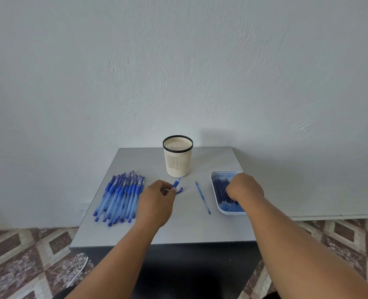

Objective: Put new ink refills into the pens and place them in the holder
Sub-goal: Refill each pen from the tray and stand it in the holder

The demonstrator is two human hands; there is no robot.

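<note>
Before the holder (178, 157), the left hand (157, 200) pinched a pen (176, 183); the right hand (244, 186) curled its fingers into the tray (218, 209) of refills (222, 194), the grip hidden.

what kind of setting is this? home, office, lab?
Probably a room in a home, not an office or lab: a small grey table pushed against a bare plastered wall, patterned floor tiles below. Only pen-refill supplies on the table.
</note>
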